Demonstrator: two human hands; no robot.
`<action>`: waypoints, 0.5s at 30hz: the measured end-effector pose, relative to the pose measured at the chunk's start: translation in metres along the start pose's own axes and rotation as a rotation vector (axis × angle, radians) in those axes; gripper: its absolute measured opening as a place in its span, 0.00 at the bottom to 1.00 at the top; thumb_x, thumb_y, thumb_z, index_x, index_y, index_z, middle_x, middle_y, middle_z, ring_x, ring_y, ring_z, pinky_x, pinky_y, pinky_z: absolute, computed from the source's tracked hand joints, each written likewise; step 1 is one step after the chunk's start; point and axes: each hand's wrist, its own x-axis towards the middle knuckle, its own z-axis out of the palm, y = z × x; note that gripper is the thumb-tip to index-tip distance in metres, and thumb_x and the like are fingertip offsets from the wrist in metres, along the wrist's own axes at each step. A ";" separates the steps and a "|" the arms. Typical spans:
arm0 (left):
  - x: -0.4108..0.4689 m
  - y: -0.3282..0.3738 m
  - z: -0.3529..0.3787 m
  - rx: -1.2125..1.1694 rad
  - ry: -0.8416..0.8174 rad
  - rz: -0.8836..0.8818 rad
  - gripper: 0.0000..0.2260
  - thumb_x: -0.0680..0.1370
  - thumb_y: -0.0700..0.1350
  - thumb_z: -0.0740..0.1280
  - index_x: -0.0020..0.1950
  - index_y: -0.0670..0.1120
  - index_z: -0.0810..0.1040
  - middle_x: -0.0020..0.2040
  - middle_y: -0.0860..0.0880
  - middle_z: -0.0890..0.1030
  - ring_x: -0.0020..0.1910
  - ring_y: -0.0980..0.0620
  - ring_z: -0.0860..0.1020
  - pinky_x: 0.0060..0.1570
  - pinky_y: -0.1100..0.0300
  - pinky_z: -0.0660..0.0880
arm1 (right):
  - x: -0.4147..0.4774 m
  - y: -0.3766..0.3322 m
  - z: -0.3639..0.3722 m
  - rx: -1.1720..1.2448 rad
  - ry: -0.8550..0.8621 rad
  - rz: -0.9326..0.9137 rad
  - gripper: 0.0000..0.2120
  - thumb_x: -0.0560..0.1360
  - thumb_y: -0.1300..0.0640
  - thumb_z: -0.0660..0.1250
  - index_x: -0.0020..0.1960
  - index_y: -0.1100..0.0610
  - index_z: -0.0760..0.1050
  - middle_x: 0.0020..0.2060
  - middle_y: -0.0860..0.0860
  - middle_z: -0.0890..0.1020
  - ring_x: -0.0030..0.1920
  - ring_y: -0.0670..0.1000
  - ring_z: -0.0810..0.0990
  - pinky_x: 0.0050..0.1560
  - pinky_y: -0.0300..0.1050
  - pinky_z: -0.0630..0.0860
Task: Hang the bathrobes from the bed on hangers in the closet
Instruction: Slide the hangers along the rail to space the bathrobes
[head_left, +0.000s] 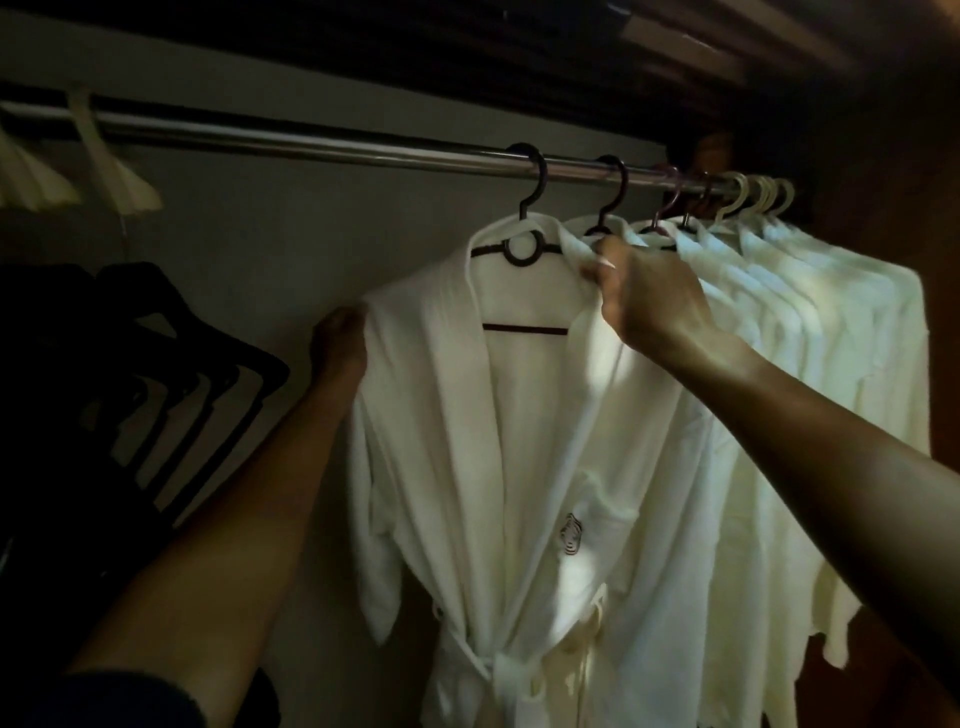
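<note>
The white terry-cloth bathrobe (519, 441) hangs on a dark plastic hanger (522, 249), hooked over the shiny metal closet rod (311, 143). My right hand (644, 296) pinches the robe's collar between thumb and curled fingers, just right of the hanger's neck. My left hand (337, 343) lies against the robe's left shoulder edge; its fingertips are hidden behind the cloth, so I cannot tell whether it grips. To the right, more white bathrobes (831, 322) hang packed together on the same rod. At the near left is a bunch of empty black hangers (171, 374).
</note>
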 end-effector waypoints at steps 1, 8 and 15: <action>0.009 0.010 0.001 0.015 0.022 -0.031 0.22 0.85 0.57 0.60 0.67 0.42 0.79 0.61 0.45 0.80 0.60 0.46 0.78 0.57 0.60 0.71 | 0.000 0.001 0.001 -0.006 0.000 0.006 0.13 0.83 0.52 0.60 0.63 0.56 0.76 0.45 0.59 0.83 0.43 0.61 0.82 0.38 0.47 0.71; 0.014 0.048 0.011 0.124 0.002 -0.013 0.17 0.79 0.41 0.62 0.66 0.46 0.80 0.67 0.41 0.78 0.65 0.41 0.77 0.63 0.54 0.74 | -0.005 -0.004 -0.009 0.014 -0.056 0.091 0.14 0.83 0.45 0.54 0.55 0.52 0.75 0.37 0.51 0.79 0.36 0.56 0.79 0.37 0.53 0.79; -0.039 0.141 -0.002 -0.142 0.200 0.484 0.10 0.74 0.40 0.64 0.52 0.46 0.82 0.52 0.46 0.80 0.47 0.51 0.79 0.47 0.65 0.73 | 0.000 0.005 -0.041 0.206 -0.281 0.113 0.19 0.82 0.45 0.59 0.38 0.54 0.73 0.35 0.51 0.78 0.41 0.53 0.77 0.38 0.46 0.67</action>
